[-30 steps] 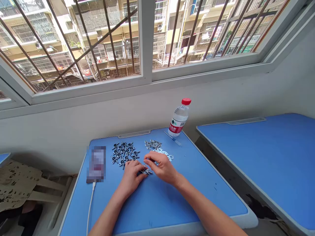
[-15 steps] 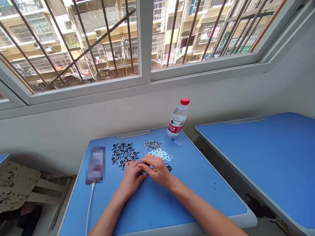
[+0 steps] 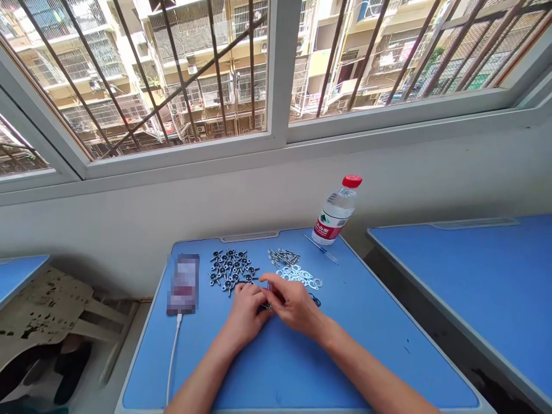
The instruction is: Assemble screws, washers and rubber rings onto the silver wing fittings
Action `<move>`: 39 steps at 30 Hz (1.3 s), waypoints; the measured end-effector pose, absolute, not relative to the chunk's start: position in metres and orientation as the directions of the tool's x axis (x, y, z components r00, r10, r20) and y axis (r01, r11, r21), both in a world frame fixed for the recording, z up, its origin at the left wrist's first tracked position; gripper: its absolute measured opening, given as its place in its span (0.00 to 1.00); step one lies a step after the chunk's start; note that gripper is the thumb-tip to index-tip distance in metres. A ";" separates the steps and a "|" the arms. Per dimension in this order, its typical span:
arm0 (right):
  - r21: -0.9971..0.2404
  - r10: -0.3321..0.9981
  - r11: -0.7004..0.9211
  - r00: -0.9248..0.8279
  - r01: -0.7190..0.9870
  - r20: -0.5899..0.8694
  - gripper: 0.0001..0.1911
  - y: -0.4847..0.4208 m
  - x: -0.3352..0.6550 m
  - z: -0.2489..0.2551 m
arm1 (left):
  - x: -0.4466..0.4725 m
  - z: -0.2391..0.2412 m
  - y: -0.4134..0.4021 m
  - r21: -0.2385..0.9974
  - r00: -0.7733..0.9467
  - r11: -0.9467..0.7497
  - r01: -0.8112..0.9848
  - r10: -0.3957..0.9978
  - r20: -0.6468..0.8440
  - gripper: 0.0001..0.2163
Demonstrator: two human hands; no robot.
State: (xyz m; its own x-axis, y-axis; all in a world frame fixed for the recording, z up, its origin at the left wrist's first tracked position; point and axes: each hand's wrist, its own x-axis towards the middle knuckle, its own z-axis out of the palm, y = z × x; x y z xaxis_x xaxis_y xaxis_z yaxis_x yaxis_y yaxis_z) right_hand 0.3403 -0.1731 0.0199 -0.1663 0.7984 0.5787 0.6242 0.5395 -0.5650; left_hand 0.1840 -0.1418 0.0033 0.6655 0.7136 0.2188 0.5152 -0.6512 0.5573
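Observation:
My left hand (image 3: 248, 307) rests low on the blue desk with its fingers closed around a small dark metal part, mostly hidden. Close against it, my right hand (image 3: 293, 300) pinches a small purplish piece (image 3: 269, 285) between thumb and fingers, directly above that part. Beyond my left hand lies a pile of black-and-silver round parts with metal stems (image 3: 233, 269). Flat silver metal plates (image 3: 299, 275) sit just past my right hand, with small metal pins or screws (image 3: 283, 257) behind them. Black rings (image 3: 315, 299) show partly beside my right wrist.
A water bottle with a red cap (image 3: 336, 213) stands at the desk's back right corner, a blue pen (image 3: 321, 249) beside it. A phone (image 3: 183, 284) with a white cable (image 3: 172, 356) lies at left. Another blue desk (image 3: 466, 276) is to the right; a person's leg shows lower left.
The view has shifted, so the desk and everything on it appear farther right. My hands remain together; the right fingers have changed position slightly around the purplish piece, with the forefinger more raised.

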 end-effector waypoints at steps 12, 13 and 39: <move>-0.575 0.760 0.630 -0.259 0.522 0.597 0.13 -0.177 0.346 0.037 | 0.185 0.007 -0.146 0.550 0.654 -0.642 0.534 0.726 0.212 0.03; -0.579 0.762 0.627 -0.256 0.521 0.595 0.13 -0.177 0.346 0.037 | 0.185 0.007 -0.146 0.549 0.655 -0.643 0.534 0.725 0.213 0.03; -0.621 0.778 0.599 -0.183 0.506 0.601 0.12 -0.179 0.344 0.038 | 0.187 -0.002 -0.146 0.539 0.629 -0.650 0.535 0.733 0.259 0.06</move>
State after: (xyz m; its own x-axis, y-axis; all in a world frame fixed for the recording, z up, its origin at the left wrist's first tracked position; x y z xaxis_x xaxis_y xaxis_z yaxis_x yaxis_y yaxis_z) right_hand 0.3437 -0.1790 0.0380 -0.1833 0.7778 0.6012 0.5056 0.5991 -0.6208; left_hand 0.1874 -0.1457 -0.0018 0.6293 0.7328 0.2587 0.5354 -0.6501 0.5392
